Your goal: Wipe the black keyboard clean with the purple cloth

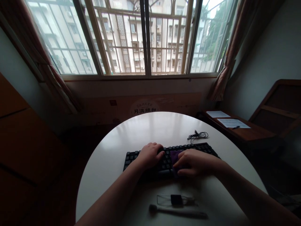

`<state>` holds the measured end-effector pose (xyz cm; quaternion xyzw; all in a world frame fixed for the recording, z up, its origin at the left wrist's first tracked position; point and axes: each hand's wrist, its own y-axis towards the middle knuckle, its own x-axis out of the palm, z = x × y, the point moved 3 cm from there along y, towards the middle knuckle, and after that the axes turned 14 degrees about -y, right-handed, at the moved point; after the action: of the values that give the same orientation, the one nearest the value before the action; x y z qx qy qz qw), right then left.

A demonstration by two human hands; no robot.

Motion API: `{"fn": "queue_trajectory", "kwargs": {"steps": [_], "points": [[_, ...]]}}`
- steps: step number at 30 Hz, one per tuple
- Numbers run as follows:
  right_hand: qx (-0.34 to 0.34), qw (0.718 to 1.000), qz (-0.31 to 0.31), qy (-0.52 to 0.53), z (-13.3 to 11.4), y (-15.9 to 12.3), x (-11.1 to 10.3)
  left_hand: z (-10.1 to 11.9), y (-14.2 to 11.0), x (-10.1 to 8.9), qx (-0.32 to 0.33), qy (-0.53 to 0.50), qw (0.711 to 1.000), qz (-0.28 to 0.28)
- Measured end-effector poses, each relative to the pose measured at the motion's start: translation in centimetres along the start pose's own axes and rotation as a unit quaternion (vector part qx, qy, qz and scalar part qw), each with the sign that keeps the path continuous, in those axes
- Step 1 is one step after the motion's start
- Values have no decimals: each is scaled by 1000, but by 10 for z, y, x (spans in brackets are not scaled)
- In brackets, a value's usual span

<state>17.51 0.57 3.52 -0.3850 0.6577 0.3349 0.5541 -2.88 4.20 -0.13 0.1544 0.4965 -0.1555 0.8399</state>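
Left hand (150, 154) resting over long black keyboard (166, 161), fingers bent, grip unclear. Right hand (191, 161) pressing bent fingers onto purple cloth (175, 155) lying on keys, just beside left; can't tell whether pinching. Coiled black cable (199, 135) lying beyond right hand, pale long-handled brush (181, 212) lying nearer body.

Win (147, 40) brt; curtns (50, 70) L+R; wall (265, 62) dim; wht rnd tbl (103, 166)

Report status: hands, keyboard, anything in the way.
Left hand on keyboard. Right hand on purple cloth, over keyboard. Cable beyond, brush nearer; neither blocking.
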Motion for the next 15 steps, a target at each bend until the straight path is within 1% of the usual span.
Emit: {"fn": "queue_trajectory", "kwargs": {"steps": [5, 10, 15], "points": [[18, 999, -6, -36, -8, -2, 1, -1, 0, 1, 3, 3, 1000, -2], [18, 999, -8, -45, -15, -2, 3, -1, 0, 2, 3, 8, 1000, 3], [25, 998, 14, -48, -16, 1, 5, -2, 0, 2, 1, 4, 1000, 8]]}}
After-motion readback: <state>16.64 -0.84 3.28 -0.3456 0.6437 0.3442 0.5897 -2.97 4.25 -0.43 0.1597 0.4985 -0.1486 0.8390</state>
